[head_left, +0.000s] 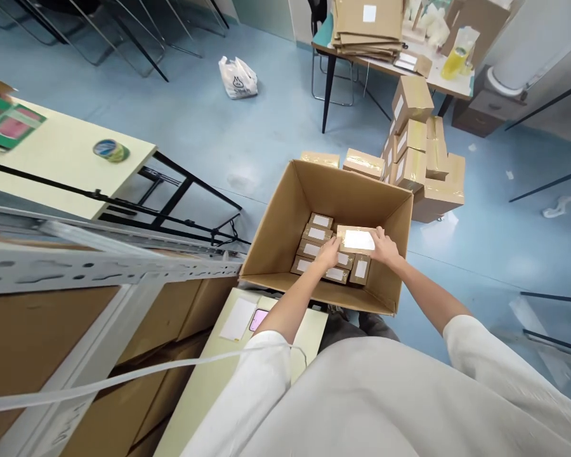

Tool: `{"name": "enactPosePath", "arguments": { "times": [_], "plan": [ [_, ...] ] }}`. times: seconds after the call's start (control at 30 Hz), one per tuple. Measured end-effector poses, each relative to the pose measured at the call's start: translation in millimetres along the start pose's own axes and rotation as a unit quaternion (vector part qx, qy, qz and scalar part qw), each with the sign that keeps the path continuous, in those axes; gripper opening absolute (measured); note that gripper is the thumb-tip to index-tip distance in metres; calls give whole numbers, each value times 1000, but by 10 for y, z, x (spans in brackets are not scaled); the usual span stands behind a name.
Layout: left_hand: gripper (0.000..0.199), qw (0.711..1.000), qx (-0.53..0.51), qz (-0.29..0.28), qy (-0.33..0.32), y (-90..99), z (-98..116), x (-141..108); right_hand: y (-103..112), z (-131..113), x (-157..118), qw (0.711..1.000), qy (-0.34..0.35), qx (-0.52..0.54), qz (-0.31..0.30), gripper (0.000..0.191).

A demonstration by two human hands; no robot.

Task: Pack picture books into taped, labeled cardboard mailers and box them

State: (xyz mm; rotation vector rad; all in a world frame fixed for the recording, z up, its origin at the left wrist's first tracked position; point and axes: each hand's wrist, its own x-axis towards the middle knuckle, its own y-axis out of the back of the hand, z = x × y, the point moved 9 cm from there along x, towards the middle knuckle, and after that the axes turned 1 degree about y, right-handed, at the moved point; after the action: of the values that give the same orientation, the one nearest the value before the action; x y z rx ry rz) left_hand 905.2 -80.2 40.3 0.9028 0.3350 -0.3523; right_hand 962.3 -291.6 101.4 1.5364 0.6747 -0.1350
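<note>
Both hands are inside a large open carton (276, 222). My left hand (328, 252) grips the left end of a small cardboard box (356, 240) with a white label on top. The opposite end of that box is in my right hand (384, 246). Below it, several small labelled boxes (310, 249) lie side by side on the carton's bottom. One of these boxes (360, 270) is turned crosswise to the others near the right. My hands and the held box hide part of the layer.
Stacked taped boxes (438, 184) stand behind the carton on the right. A metal shelf (124, 270) is at left, with a table bearing a tape roll (111, 150) beyond. A phone (258, 319) lies on the near table. A white bag (238, 77) sits on the floor.
</note>
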Motion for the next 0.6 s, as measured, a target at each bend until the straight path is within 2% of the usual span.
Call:
{"name": "enactPosePath", "arguments": {
  "times": [0.1, 0.3, 0.43, 0.6],
  "plan": [
    [80, 998, -28, -44, 41, -228, -173, 182, -122, 117, 271, 1000, -17, -15, -18, 93],
    [74, 987, -78, -67, 121, -657, -427, 547, -419, 382, 839, 998, -42, -26, -48, 96],
    [69, 979, -92, -86, 159, -979, -629, 864, -728, 544, 1191, 996, -65, -16, -58, 98],
    [62, 975, -96, -112, 168, -1390, -864, 1240, -1185, 699, 1634, 992, -109, -12, -60, 100]
  ]
}}
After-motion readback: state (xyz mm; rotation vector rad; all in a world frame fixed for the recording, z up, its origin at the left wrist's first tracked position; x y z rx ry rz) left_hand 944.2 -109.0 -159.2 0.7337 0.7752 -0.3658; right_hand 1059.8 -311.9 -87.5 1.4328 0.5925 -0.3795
